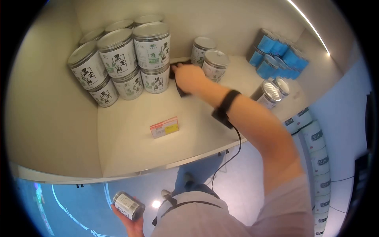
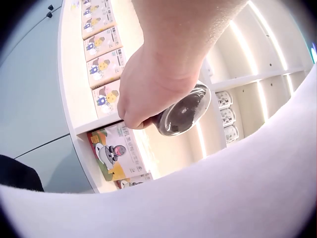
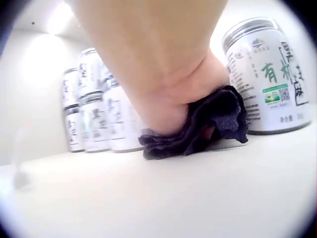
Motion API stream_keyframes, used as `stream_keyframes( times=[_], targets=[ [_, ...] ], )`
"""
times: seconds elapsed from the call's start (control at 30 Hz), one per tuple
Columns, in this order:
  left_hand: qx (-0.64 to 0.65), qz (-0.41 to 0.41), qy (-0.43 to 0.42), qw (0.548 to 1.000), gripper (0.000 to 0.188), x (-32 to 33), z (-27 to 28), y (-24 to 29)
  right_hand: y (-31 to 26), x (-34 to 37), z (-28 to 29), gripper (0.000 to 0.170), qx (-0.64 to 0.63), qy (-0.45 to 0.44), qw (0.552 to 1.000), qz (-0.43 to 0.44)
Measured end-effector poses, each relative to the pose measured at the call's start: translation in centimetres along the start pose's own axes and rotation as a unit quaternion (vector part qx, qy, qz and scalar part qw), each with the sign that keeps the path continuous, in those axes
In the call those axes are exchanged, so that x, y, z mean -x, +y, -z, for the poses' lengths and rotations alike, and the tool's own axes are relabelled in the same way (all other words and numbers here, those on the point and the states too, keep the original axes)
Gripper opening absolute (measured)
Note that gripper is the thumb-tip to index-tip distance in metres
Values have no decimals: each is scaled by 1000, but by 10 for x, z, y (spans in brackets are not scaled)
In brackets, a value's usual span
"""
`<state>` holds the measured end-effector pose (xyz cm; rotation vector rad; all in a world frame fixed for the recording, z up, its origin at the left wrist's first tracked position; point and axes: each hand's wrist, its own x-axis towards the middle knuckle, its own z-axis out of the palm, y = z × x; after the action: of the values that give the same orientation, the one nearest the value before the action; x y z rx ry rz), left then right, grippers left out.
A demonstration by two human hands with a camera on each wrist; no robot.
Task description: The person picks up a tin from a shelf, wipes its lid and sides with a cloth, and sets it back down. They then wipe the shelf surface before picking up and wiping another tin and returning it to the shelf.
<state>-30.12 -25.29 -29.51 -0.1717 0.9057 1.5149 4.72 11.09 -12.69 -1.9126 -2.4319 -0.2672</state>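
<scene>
Left hand (image 1: 133, 223) gripping a tipped can (image 1: 128, 206) out front of the shelf (image 1: 130, 148), long axis slanting upper left to lower right in head view. Right hand (image 1: 191, 79) clutching a crumpled cloth (image 3: 223, 114) on it, stacked cans (image 1: 118, 59) and two loose tins (image 1: 216, 63) crowding either side.

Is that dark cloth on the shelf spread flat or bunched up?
Bunched up: the right-wrist view shows the dark cloth in crumpled folds at the right hand, not lying flat.
</scene>
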Motion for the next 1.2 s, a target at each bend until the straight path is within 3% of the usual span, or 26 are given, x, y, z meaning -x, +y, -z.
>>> stream_keyframes(
  times=[0.17,0.23,0.3,0.57,0.63,0.77,0.97,1.2],
  targets=[
    [0,-3,11,1000,58,1,-4,0,-33,110,28,39,-12,-25,999,34],
    [5,4,9,1000,58,0,-7,0,-30,121,30,40,-13,-20,998,51],
    [-15,3,12,1000,58,4,-13,3,-25,120,21,35,-59,42,995,65],
    [-2,11,-2,1000,61,8,7,8,-12,-11,7,33,18,9,1000,-1],
    [-11,4,-27,1000,59,15,12,9,-13,-29,11,33,32,-39,998,-40],
    [-15,-16,13,1000,59,31,10,10,-8,-33,5,27,32,-23,999,-26],
    [5,-38,10,999,57,31,15,15,-32,40,12,30,30,11,999,-8],
    [-6,-15,8,1000,59,3,8,25,-14,135,41,21,-18,39,999,13]
  ],
)
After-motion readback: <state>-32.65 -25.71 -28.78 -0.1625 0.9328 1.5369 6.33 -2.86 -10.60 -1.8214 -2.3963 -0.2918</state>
